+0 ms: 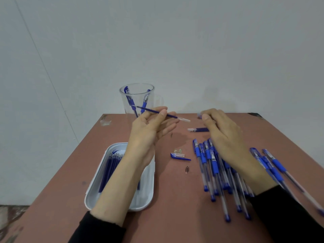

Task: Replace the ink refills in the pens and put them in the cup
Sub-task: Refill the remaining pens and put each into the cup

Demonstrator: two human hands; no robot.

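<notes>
Okay so, the left hand [149,127] is up in front of the cup [138,88], fingers [164,111] pinching a blue refill [157,112] around its middle, with the other fingers loose. The right hand [222,130] is just to the right, curled round a clear piece [199,115] that pokes out past the fingertips. My guess is that's the empty barrel, but I can't tell for sure.

Where it could go sideways: the refill and that piece aren't touching yet, and the refill is skinny and held mid-length. If it goes in at an angle, it probably jams at the mouth or flexes.

Also, the loose bits are sitting on the surface [166,199] between the hands and the body: a blue cap [179,156] and a little metal tip [187,169] nearer. A sleeve sweep would likely send that tip rolling.

The two refills [199,129] lying under the right hand look the same as the ones in the tray [98,172] near left, so mixing them up seems easy. The pen pile [210,163] on the right is loose too. Two pens [130,100] are in the cup so far.
</notes>
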